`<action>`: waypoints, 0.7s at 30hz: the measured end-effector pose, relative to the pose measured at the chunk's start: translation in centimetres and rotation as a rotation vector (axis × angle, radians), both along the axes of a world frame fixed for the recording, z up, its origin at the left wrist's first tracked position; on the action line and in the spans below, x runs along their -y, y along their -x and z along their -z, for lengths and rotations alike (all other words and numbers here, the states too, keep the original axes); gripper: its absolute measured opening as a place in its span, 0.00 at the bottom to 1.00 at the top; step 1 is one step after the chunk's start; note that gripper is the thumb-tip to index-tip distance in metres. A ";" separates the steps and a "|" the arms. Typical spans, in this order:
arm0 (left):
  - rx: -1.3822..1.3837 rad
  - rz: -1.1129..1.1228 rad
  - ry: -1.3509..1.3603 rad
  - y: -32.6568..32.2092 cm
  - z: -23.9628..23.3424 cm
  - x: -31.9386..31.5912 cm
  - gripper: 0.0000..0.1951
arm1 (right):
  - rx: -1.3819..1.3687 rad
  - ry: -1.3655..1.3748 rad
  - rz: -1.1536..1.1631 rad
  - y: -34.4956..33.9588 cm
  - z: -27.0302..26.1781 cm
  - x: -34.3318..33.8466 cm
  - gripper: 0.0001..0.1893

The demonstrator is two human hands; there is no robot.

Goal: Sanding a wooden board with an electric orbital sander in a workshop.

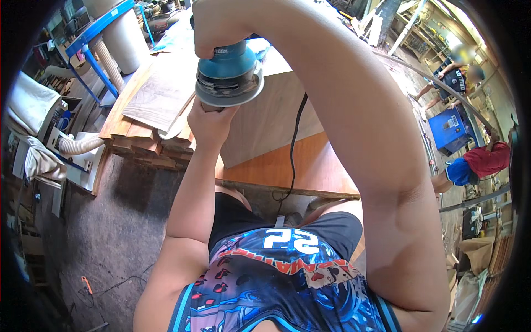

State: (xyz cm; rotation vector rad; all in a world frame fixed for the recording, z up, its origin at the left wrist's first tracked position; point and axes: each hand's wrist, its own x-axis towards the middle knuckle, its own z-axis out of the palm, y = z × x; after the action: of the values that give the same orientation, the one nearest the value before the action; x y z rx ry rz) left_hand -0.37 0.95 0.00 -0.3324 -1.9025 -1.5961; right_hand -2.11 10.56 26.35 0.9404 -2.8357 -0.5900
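My right hand [222,27] grips the top of a teal Makita random orbital sander [228,64], lifted above the work surface. The grey round pad [232,96] of the sander is tilted towards me. Just below that pad is my left hand [211,122], touching its underside; the fingers are hidden behind the tool. Under the sander lies a thin greyish-brown wood panel [265,120], set askew on a reddish-brown wooden board [290,162]. A black cord [296,137] hangs down over the board's near edge towards my legs.
Stacked planks [137,143] stand left, topped by another thin wood sheet [159,91]. Beyond are a blue metal frame [103,25] and ribbed hose [81,145]. An orange-handled tool [86,285] lies on the floor. Right, people [454,79] sit near a blue box [452,128].
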 end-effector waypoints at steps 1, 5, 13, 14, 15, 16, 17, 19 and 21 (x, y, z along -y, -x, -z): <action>-0.004 0.001 0.011 -0.1 -0.1 0.0 0.27 | -0.009 -0.028 -0.060 0.1 0.0 0.1 0.11; 0.086 0.004 0.074 -0.4 -0.3 0.1 0.23 | -0.055 -0.142 -0.271 0.6 0.3 0.4 0.12; 0.068 -0.024 0.018 -0.6 -0.6 -0.1 0.29 | 0.068 -0.005 -0.039 -0.5 -0.6 0.0 0.12; 0.066 -0.042 0.026 -0.5 -0.6 -0.1 0.29 | 0.069 0.067 0.030 -0.7 -0.7 -0.6 0.12; 0.062 -0.053 0.036 -0.4 -0.6 0.0 0.29 | 0.070 0.139 0.098 -0.8 -0.8 -1.0 0.12; 0.067 -0.068 0.043 -0.4 -0.7 -0.1 0.29 | 0.039 0.037 0.007 -0.7 -0.7 -1.2 0.12; 0.060 -0.072 0.045 -0.4 -0.7 -0.1 0.29 | 0.008 -0.064 -0.084 -0.5 -0.5 -1.5 0.11; 0.063 -0.086 0.045 -0.4 -0.6 -0.2 0.28 | -0.054 -0.224 -0.241 0.2 -0.1 -2.0 0.11; 0.090 -0.061 0.027 -0.4 -0.5 -0.2 0.28 | -0.119 -0.344 -0.374 1.0 0.3 -2.9 0.10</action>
State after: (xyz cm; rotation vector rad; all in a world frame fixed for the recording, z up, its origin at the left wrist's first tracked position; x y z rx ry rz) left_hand 0.01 1.15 0.54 -0.2151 -1.9848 -1.5704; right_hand -3.13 13.43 26.07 1.3928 -2.4039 -1.0566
